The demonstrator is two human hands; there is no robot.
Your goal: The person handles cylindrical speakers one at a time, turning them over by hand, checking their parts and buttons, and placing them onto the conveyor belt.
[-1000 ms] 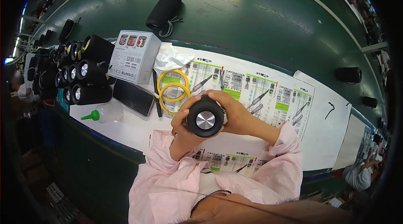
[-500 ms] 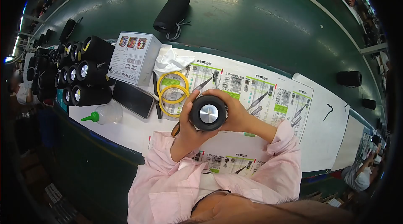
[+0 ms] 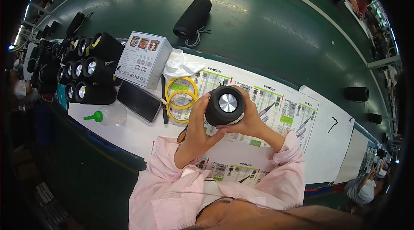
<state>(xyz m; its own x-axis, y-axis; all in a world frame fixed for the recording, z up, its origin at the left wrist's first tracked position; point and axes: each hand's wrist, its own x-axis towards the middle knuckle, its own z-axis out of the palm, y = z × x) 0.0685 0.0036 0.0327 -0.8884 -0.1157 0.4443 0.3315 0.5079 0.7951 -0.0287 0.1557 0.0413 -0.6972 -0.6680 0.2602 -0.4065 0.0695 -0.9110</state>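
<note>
A black cylindrical speaker [image 3: 214, 117] is held end-up between my two hands above the printed sheet [image 3: 280, 96]. Its round silver end faces me. My right hand [image 3: 251, 122] wraps around the right side, thumb across the near side. My left hand [image 3: 198, 130] presses along the left side with fairly straight fingers, its thumb near the lower edge. Two yellow tape rings [image 3: 195, 89] lie overlapping just left of the speaker, beside a black pen [image 3: 164, 100]. An orange-and-black handle [image 3: 182, 135] shows partly behind my left hand.
Several black speakers [image 3: 97, 94] are stacked at left, next to a white box [image 3: 144, 59], a phone [image 3: 139, 100] and a green-tipped bottle [image 3: 113, 115]. A crumpled white cloth [image 3: 183, 65] lies behind the rings. Another speaker [image 3: 192, 17] rests on the green surface [image 3: 267, 27].
The speaker in my hands has tilted and shifted slightly right and up in view. My left thumb has come away from its side, and the left fingers have straightened. The view has shifted a little.
</note>
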